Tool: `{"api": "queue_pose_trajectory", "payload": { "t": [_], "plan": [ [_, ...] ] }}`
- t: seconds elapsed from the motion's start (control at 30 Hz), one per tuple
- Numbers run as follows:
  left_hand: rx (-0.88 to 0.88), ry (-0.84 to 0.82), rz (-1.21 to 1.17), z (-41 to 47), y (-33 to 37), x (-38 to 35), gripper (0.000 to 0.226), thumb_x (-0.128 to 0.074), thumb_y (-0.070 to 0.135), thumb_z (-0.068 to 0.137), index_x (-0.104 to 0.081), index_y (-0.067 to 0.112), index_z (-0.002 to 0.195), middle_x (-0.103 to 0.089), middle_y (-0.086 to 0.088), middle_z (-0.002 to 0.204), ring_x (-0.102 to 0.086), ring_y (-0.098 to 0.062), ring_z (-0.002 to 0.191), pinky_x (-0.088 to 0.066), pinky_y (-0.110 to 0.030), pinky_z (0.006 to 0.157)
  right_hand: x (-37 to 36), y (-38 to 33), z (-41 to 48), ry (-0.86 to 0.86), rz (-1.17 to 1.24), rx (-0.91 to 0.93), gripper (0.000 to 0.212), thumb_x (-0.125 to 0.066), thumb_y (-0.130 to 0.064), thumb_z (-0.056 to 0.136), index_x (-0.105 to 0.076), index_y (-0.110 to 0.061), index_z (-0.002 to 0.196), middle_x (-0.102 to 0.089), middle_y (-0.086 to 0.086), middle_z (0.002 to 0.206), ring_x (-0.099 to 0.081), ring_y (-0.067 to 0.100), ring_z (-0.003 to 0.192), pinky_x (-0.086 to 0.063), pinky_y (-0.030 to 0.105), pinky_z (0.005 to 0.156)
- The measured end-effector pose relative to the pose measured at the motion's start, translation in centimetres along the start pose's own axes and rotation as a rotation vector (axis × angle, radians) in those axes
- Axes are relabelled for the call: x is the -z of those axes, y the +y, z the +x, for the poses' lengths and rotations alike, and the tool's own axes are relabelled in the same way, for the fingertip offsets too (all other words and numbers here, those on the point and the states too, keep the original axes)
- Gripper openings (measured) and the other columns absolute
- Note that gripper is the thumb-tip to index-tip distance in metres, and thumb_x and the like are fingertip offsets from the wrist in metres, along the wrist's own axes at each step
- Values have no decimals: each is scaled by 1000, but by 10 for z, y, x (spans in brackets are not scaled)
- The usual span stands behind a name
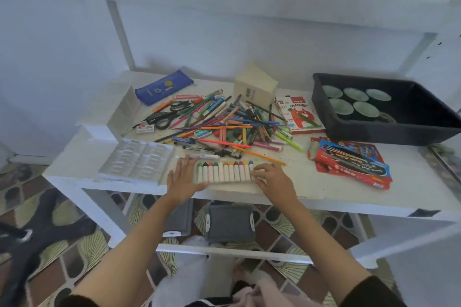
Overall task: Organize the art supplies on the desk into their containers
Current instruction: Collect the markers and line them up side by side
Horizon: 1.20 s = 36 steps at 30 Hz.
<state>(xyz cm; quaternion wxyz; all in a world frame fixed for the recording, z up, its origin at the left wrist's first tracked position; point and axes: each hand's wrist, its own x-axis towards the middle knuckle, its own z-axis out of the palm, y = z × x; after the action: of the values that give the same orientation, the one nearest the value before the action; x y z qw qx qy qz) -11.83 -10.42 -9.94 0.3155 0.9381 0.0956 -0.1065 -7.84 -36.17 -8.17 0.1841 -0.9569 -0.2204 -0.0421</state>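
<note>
The white desk (324,182) carries a tangled heap of pencils and pens (224,122). At its front edge lies the crayon tray (224,173), holding stubby, round-tipped sticks. The left hand (183,177) presses its straight, spread fingers against the tray's left end. The right hand (273,178) curls its fingers round the right end.

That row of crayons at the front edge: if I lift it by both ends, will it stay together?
Probably not rigidly. The crayon row seems to sit in a thin shallow tray, likely floppy, so support it underneath. The sticks are round and lie side by side, so tilting may roll them out. It lies near the desk's front edge.
</note>
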Motion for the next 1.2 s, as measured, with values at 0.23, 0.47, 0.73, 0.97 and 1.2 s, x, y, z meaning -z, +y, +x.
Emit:
{"api": "queue_pose_trajectory", "payload": {
  "t": [0.23,0.47,0.73,0.97,1.2],
  "plan": [
    [-3,13,18,1,-1,-2,80,-56,44,91,-4,32,150,18,6,157,19,-17,144,9,-43,115,10,6,17,-111,129,-44,22,-66,-25,86,-71,-23,108,-60,-12,114,-41,12,105,-42,26,75],
    [34,11,53,1,2,-4,103,-35,68,65,5,27,151,27,2,154,22,-16,143,9,-42,115,19,19,47,-219,215,-9,13,-74,-32,77,-75,-24,87,-59,-6,95,-40,13,98,-39,30,82],
    [45,-7,-26,2,0,-2,115,-27,79,51,6,31,150,23,5,155,23,-12,142,9,-40,114,29,21,124,-189,207,100,13,-68,-26,84,-75,-18,91,-60,0,89,-48,20,99,-40,33,83],
    [13,15,-151,-6,1,0,96,-36,79,62,-2,45,145,28,20,149,26,1,138,12,-35,113,35,25,227,-170,40,282,16,-63,-19,88,-73,-12,97,-60,9,97,-51,26,97,-43,41,88],
    [15,45,-280,-10,1,0,92,-47,80,65,-9,50,143,20,28,150,22,13,135,12,-28,112,3,11,322,-223,-9,322,24,-56,-10,88,-66,-11,110,-58,16,115,-54,28,103,-41,33,89]
  ]
}}
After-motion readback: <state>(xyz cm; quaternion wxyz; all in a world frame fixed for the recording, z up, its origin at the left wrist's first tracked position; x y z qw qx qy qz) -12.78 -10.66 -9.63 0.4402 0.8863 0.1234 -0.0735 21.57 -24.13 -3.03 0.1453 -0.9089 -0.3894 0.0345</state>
